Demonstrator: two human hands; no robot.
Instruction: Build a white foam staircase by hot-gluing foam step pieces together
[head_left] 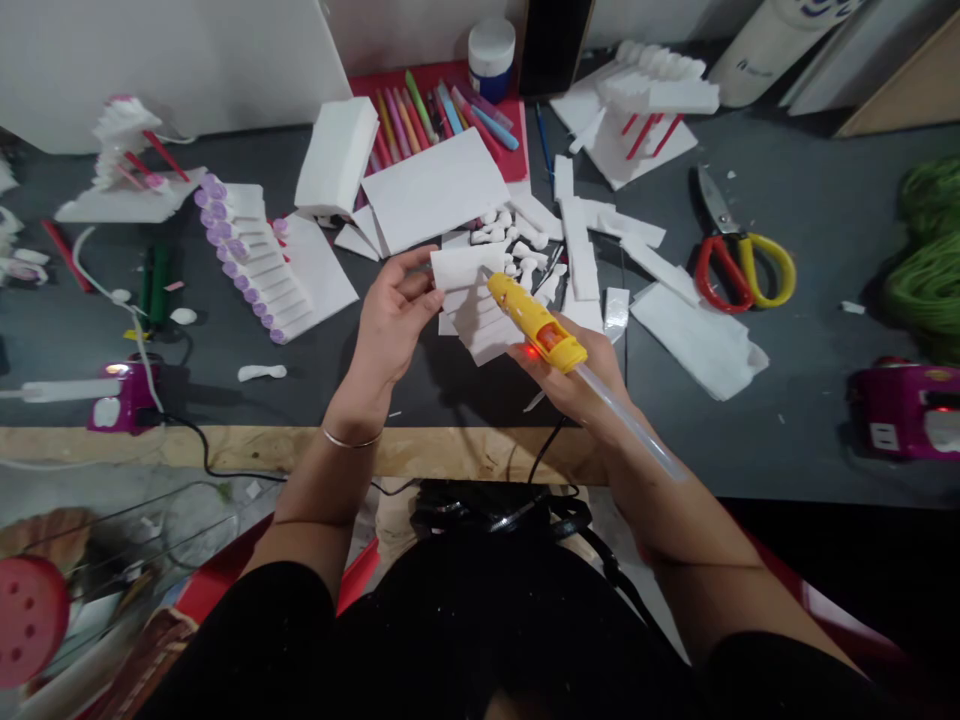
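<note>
In my right hand (577, 375) is a yellow hot glue gun (536, 322), a clear glue stick (630, 420) sticking out of its back end. Its nozzle meets or nearly meets the upper right of a white foam piece (469, 268). My left hand (401, 315) pinches that piece by its left edge. Below it hangs a stepped white section (484, 330), partly shaded. Small white bone-shaped pieces (529, 265) lie in a heap just behind the nozzle.
Scissors (739, 250) with red and yellow handles lie to the right. A stepped model with purple discs (247, 255) stands on the left. Markers (420, 115), foam strips (576, 230) and a white-lidded jar (491, 60) sit behind. Purple power sockets (124, 395) and cords lie near the front edge.
</note>
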